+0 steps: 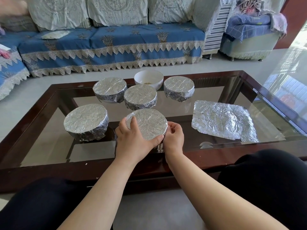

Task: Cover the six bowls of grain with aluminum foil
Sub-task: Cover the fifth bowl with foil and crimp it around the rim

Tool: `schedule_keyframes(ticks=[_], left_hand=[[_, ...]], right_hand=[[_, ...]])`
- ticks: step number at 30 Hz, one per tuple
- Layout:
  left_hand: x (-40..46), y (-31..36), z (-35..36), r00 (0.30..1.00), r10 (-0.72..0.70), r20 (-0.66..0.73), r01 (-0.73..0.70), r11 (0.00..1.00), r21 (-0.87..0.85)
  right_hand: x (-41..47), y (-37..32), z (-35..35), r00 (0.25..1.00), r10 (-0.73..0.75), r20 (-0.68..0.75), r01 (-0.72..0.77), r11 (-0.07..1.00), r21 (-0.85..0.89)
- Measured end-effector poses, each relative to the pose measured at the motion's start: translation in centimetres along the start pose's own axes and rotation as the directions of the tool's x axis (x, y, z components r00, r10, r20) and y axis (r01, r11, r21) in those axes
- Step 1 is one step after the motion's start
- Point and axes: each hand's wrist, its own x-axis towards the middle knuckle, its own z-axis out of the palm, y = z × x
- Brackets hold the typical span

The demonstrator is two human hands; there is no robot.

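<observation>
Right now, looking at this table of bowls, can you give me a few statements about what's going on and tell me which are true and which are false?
1. Five bowls are wrapped in foil. True.
2. The white bowl at the far edge is covered. False: it stands open, with a little grain showing inside.
3. Both hands press foil round the nearest bowl. True: the left hand and the right hand hold its near rim.
4. The spare foil sheet lies left of the bowls. False: it lies flat on the right side of the glass table.
5. The foil sheet is smooth and new. False: it is crinkled.
</observation>
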Motion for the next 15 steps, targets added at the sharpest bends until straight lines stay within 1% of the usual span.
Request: schedule_keyframes(ticks=[2, 4, 6, 8, 10, 15], left_hand=[[0.0, -0.1, 0.0, 1.0, -0.002, 0.002, 0.002, 1.0, -0.002], [-0.1, -0.2, 0.0, 1.0, -0.002, 0.002, 0.002, 1.0, -0.004], [-0.1, -0.2, 0.0, 1.0, 0.0, 0.002, 0.0, 1.0, -0.004], [-0.1, -0.1, 0.0, 1.0, 0.002, 0.002, -0.002, 1.0, -0.004], [-0.1, -0.1, 0.0, 1.0, 0.005, -0.004, -0.005, 1.0, -0.006], [-0.1, -0.1, -0.1, 1.0, 0.002, -0.007, -0.003, 1.0, -0.021]], right_hand=[[0.0, -0.2, -0.3, 0.999, -0.035, 0.032, 0.038, 0.996, -0.077], [0.2, -0.5, -0.7, 0.993, -0.068, 0.101, 0.089, 0.971, -0.221], [0.7, -0.8, -1.0, 0.975, -0.065, 0.212, 0.145, 0.912, -0.384], [1.1, -1.1, -1.4, 0.953, -0.027, 0.301, 0.177, 0.856, -0.486], [1.3, -1.5, -1.7, 0.941, 0.014, 0.339, 0.186, 0.812, -0.553], [0.6, -2.5, -2.1, 0.912, 0.076, 0.404, 0.22, 0.739, -0.637]])
